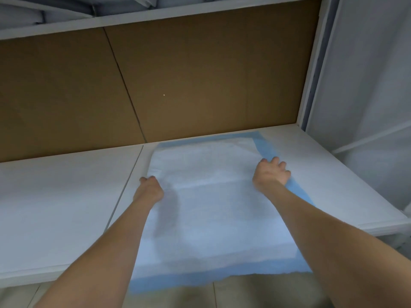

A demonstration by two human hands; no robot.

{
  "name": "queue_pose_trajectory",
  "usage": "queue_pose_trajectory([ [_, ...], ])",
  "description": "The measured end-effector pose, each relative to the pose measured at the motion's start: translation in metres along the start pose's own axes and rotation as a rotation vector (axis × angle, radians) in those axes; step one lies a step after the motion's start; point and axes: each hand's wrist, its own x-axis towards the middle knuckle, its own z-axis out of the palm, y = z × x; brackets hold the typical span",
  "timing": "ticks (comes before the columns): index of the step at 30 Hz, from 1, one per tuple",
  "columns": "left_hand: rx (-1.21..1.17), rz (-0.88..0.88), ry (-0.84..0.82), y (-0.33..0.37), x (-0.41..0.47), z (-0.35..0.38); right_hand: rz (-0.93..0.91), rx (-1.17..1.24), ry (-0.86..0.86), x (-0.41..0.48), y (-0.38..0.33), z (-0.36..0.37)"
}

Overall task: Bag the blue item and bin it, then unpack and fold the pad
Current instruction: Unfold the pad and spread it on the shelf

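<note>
Pad (211, 207) — side edges in hands (148, 187) (271, 173)

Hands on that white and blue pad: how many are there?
2. The left hand grips the left edge of the pad; the right hand holds its blue right border, fingers curled. No other hand is in view.

Pad (211, 196): soft, matt, papery white fleece, lightly creased, bordered with thin, smoother blue film. Worktop (55, 207): smooth matt white board, seamed left of the pad. Back panel (200, 74) along the far edge: dull brown cardboard-like sheet, no gloss. Past the right edge, pale grey cloth (367, 85), matt, loosely wrinkled.
</note>
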Motion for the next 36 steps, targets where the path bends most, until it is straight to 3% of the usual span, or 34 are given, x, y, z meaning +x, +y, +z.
queue_pose_trajectory([
  [3,0.049,-0.012,0.027,-0.004,-0.002,0.003,-0.231,-0.008,0.004,-0.003,0.003,0.008],
  [5,0.093,-0.019,0.025,-0.005,-0.005,0.002,-0.312,0.023,-0.134,-0.009,0.004,0.012],
  [7,0.138,-0.02,0.012,-0.006,-0.01,0.002,-0.268,0.005,-0.231,-0.014,0.005,0.014],
  [11,0.192,0.006,0.037,-0.007,-0.019,-0.004,-0.173,-0.051,-0.183,-0.018,0.008,0.006],
  [14,0.243,0.013,0.095,-0.009,-0.028,-0.007,-0.21,0.0,-0.134,-0.023,0.013,0.0],
  [17,0.278,-0.017,0.087,-0.012,-0.036,-0.004,-0.25,0.009,-0.187,-0.03,0.019,0.003],
  [20,0.238,-0.03,0.111,-0.019,-0.041,-0.002,-0.248,-0.028,-0.204,-0.034,0.02,0.005],
  [26,0.164,-0.037,0.156,-0.024,-0.05,-0.008,-0.176,-0.058,-0.079,-0.037,0.025,-0.007],
  [36,0.072,-0.108,0.166,-0.04,-0.047,-0.009,-0.202,-0.035,-0.139,-0.043,0.019,0.005],
])
